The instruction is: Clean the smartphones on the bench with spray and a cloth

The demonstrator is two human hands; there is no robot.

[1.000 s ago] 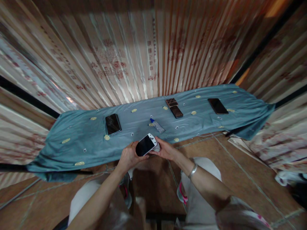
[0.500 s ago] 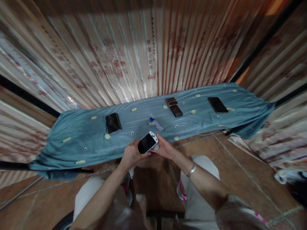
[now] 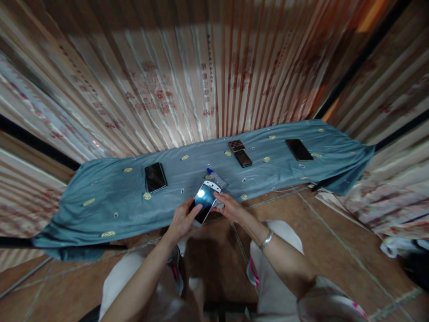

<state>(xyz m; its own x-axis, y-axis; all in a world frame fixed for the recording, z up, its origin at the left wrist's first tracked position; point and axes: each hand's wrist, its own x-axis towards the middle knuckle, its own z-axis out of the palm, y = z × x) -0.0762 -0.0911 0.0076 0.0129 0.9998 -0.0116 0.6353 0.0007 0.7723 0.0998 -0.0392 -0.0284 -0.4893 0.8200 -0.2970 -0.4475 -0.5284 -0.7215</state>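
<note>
While both hands are closed on a white phone (image 3: pixel 209 199) with a dark glass face, the left hand (image 3: pixel 182 219) grips its lower left side and lays a thumb on the glass. The right hand (image 3: pixel 231 208) holds the opposite edge with its thumb near the top corner; something pale and greyish shows beneath its fingers, too small to make out. The phone slants between the two hands, white top end pointing away from the person, at the near edge of the bench in this view, and a bright round spot shines on its glass. A silver bracelet (image 3: pixel 267 240) circles the right wrist.

Just beyond the phone's top end lies a small clear bottle (image 3: pixel 219 179) with a blue cap, the cap pointing away from the hands. Farther out and to the right of them rests a brown two-part item (image 3: pixel 243 158), a checked square joined to a dark glossy piece. Well to the right is a dark flat device (image 3: pixel 299 150); beyond the left hand, to its left, lies a black phone-like slab (image 3: pixel 156 177). All four rest on the bench (image 3: pixel 130 210), draped in blue-green cloth, with a pleated curtain (image 3: pixel 187 89) behind.
</note>
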